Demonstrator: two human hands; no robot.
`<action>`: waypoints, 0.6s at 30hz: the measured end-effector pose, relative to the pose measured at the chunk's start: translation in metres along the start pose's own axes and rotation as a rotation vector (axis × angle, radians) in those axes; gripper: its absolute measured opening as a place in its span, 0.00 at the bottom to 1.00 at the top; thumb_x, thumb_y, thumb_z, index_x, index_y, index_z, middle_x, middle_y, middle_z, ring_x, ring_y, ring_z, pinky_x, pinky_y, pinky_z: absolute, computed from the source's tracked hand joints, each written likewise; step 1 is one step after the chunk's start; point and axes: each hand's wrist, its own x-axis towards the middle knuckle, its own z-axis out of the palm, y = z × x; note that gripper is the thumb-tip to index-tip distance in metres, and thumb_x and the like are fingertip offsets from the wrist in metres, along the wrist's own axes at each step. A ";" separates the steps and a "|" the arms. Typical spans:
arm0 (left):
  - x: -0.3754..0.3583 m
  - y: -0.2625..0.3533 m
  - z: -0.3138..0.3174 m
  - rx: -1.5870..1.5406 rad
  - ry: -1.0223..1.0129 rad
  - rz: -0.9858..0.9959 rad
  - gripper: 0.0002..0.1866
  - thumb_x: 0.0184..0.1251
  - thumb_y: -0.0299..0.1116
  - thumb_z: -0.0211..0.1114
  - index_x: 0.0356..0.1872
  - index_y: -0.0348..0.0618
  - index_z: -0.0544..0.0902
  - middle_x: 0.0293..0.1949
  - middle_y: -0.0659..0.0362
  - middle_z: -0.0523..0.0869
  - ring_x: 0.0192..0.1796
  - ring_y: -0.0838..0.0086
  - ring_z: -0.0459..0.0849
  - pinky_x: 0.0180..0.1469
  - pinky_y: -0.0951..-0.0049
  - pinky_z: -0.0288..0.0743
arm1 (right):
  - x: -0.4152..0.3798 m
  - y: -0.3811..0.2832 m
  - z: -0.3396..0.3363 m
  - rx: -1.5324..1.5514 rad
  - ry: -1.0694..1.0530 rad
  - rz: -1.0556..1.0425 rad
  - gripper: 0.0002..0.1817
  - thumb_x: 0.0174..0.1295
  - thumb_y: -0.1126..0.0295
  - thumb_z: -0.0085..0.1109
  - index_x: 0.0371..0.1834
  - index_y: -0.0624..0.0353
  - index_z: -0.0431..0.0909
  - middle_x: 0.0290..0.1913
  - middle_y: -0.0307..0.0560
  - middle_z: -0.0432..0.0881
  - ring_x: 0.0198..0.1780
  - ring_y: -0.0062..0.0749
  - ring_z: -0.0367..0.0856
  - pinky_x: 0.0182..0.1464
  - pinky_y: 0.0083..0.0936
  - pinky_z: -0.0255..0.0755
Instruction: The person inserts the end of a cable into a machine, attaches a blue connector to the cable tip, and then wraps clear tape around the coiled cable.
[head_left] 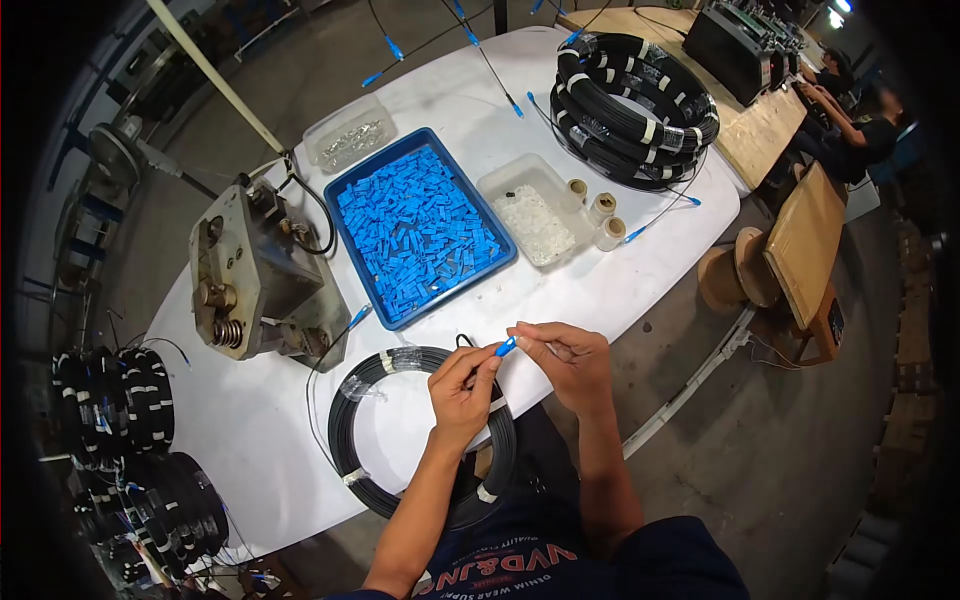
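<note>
My left hand (464,392) pinches a small blue cable connector (506,346) between thumb and fingers, above the near edge of the table. Thumb and forefinger of my right hand (570,365) close on the connector's other end; whether a small cap is also between them I cannot make out. Under my hands lies a coil of black cable (343,430), bound with white and clear tape and partly covered by my left arm. Its other free end, with a blue connector (360,316), rests near the metal machine. A loop of black cable shows just behind my left hand.
Beyond my hands stands a blue tray (388,322) of blue connector parts. Around it are a clear tub of small white pieces (545,262), another clear tub (311,143), several small rolls (610,235), stacked cable coils (650,130) and a metal machine (255,280). People sit at far right.
</note>
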 end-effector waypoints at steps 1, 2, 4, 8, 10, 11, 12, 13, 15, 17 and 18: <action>-0.002 0.002 -0.001 0.000 0.014 -0.015 0.08 0.70 0.23 0.68 0.47 0.34 0.88 0.32 0.63 0.83 0.27 0.87 0.68 0.27 0.83 0.59 | -0.002 0.002 0.003 0.018 0.008 -0.001 0.10 0.67 0.80 0.64 0.50 0.69 0.86 0.49 0.54 0.89 0.52 0.29 0.86 0.58 0.24 0.78; -0.005 0.004 -0.002 -0.001 0.015 -0.009 0.08 0.70 0.23 0.68 0.47 0.34 0.88 0.32 0.63 0.83 0.27 0.87 0.68 0.27 0.83 0.59 | -0.004 0.003 0.006 0.018 0.006 -0.007 0.10 0.67 0.80 0.64 0.50 0.69 0.86 0.49 0.54 0.89 0.52 0.29 0.86 0.58 0.24 0.78; -0.010 0.006 -0.005 -0.020 0.052 -0.036 0.08 0.70 0.23 0.68 0.47 0.34 0.89 0.30 0.64 0.81 0.27 0.87 0.67 0.27 0.83 0.57 | -0.008 0.004 0.012 0.121 -0.006 0.000 0.10 0.67 0.80 0.63 0.50 0.70 0.85 0.50 0.55 0.88 0.52 0.31 0.86 0.58 0.24 0.79; -0.020 0.005 -0.007 -0.073 0.102 -0.037 0.07 0.71 0.24 0.67 0.46 0.35 0.89 0.29 0.65 0.80 0.26 0.88 0.66 0.27 0.84 0.55 | -0.011 0.001 0.021 0.111 -0.038 -0.009 0.10 0.68 0.81 0.62 0.50 0.70 0.85 0.49 0.56 0.88 0.51 0.32 0.87 0.57 0.25 0.79; -0.025 0.006 -0.009 -0.098 0.136 -0.068 0.07 0.71 0.24 0.67 0.45 0.35 0.89 0.29 0.65 0.81 0.27 0.88 0.66 0.27 0.84 0.56 | -0.013 -0.003 0.025 0.052 -0.070 -0.062 0.11 0.65 0.85 0.62 0.50 0.75 0.83 0.48 0.59 0.87 0.51 0.33 0.87 0.57 0.23 0.81; -0.027 0.007 -0.010 -0.098 0.141 -0.072 0.07 0.71 0.24 0.67 0.45 0.35 0.89 0.29 0.65 0.81 0.27 0.88 0.66 0.27 0.84 0.56 | -0.015 -0.003 0.026 0.050 -0.075 -0.058 0.11 0.65 0.85 0.62 0.50 0.75 0.83 0.48 0.59 0.87 0.51 0.33 0.87 0.57 0.23 0.81; -0.029 0.007 -0.012 -0.109 0.151 -0.069 0.07 0.71 0.25 0.67 0.45 0.35 0.89 0.29 0.65 0.81 0.27 0.88 0.67 0.27 0.84 0.56 | -0.017 -0.003 0.028 0.011 -0.082 -0.065 0.10 0.65 0.83 0.63 0.49 0.72 0.85 0.48 0.57 0.88 0.51 0.32 0.87 0.57 0.23 0.80; -0.030 0.006 -0.014 -0.118 0.159 -0.064 0.07 0.72 0.25 0.67 0.45 0.35 0.88 0.29 0.64 0.81 0.27 0.88 0.67 0.27 0.84 0.56 | -0.019 -0.002 0.029 -0.028 -0.088 -0.073 0.10 0.65 0.81 0.64 0.48 0.69 0.86 0.48 0.55 0.89 0.51 0.32 0.87 0.56 0.24 0.79; -0.033 0.005 -0.020 -0.133 0.161 -0.080 0.07 0.72 0.25 0.67 0.45 0.35 0.88 0.30 0.63 0.82 0.29 0.87 0.70 0.29 0.84 0.59 | -0.022 -0.004 0.036 -0.022 -0.089 -0.077 0.10 0.64 0.81 0.65 0.47 0.69 0.87 0.47 0.55 0.89 0.50 0.31 0.87 0.55 0.23 0.79; -0.036 0.002 -0.025 -0.147 0.169 -0.099 0.07 0.72 0.25 0.67 0.45 0.34 0.88 0.32 0.62 0.83 0.30 0.86 0.73 0.31 0.84 0.62 | -0.023 -0.006 0.041 -0.018 -0.096 -0.077 0.10 0.63 0.81 0.65 0.47 0.68 0.87 0.47 0.55 0.89 0.50 0.31 0.87 0.54 0.23 0.79; -0.035 0.000 -0.027 -0.232 0.150 -0.111 0.07 0.73 0.26 0.66 0.46 0.34 0.87 0.34 0.61 0.84 0.33 0.84 0.75 0.35 0.84 0.66 | -0.023 -0.007 0.043 -0.096 -0.116 -0.139 0.10 0.63 0.81 0.66 0.47 0.68 0.87 0.47 0.54 0.89 0.50 0.30 0.87 0.53 0.23 0.80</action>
